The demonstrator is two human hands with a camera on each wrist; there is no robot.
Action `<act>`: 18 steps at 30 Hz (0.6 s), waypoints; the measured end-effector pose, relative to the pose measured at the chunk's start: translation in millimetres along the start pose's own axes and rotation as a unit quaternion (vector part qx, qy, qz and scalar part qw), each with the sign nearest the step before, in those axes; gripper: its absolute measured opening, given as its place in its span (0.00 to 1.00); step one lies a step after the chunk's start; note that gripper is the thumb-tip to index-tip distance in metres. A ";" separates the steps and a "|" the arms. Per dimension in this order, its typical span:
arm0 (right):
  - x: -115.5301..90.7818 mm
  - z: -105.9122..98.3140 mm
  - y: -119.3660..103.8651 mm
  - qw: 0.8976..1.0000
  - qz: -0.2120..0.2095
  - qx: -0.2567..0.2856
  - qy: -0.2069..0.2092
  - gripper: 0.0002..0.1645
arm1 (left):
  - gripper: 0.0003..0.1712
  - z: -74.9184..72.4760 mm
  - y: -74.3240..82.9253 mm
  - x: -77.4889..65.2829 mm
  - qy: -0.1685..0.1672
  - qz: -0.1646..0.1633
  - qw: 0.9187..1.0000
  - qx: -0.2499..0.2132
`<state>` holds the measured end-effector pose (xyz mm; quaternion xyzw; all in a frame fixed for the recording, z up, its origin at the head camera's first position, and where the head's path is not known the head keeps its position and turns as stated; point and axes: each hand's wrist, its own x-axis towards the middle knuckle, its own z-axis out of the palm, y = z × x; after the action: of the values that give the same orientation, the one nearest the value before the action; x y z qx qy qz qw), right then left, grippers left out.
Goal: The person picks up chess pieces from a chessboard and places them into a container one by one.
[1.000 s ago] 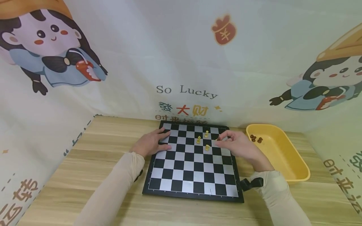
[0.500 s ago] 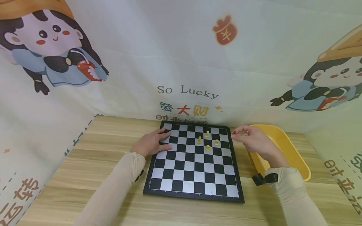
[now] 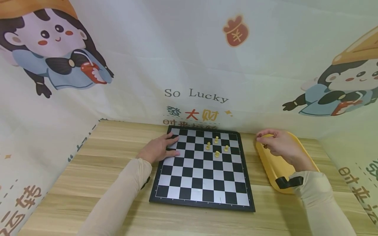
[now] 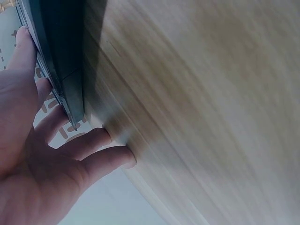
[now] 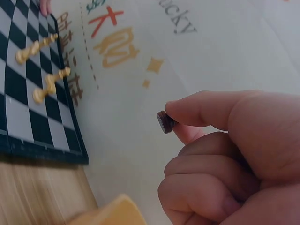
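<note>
A black-and-white chessboard lies flat on the wooden table. My left hand rests at its left edge, fingers spread over the border; in the left wrist view, some fingertips reach past the board's corner. Several pale yellow chess pieces stand on the far right part, among them a piece seen again in the right wrist view as a pale piece. Over the yellow tray, my right hand pinches a dark brown chess piece between thumb and index finger, its round base outward.
The tray stands to the right of the board, partly covered by my right hand and wrist. Another small brown piece shows below the fingers. A printed cloth hangs behind the table's far edge.
My right hand has moved right, from the board to over the tray, carrying the brown piece. A pale piece that it partly hid now shows on the board. The left hand stays put.
</note>
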<state>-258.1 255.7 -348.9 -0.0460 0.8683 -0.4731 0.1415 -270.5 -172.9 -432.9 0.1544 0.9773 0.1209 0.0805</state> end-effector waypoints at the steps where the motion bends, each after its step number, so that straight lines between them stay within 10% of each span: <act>1: 0.1 -2.0 1.3 1.000 0.001 0.002 0.000 0.21 | 0.43 0.5 -0.2 0.3 0.000 0.000 1.000 0.000; 18: 6.9 -32.1 18.9 1.000 0.028 -0.008 -0.007 0.31 | 0.44 -1.0 1.6 -3.3 0.005 0.001 1.000 0.007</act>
<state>-273.0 290.6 -349.6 -0.0257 0.8723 -0.4613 0.1604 -267.2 -172.7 -431.2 0.1553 0.9784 0.1147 0.0739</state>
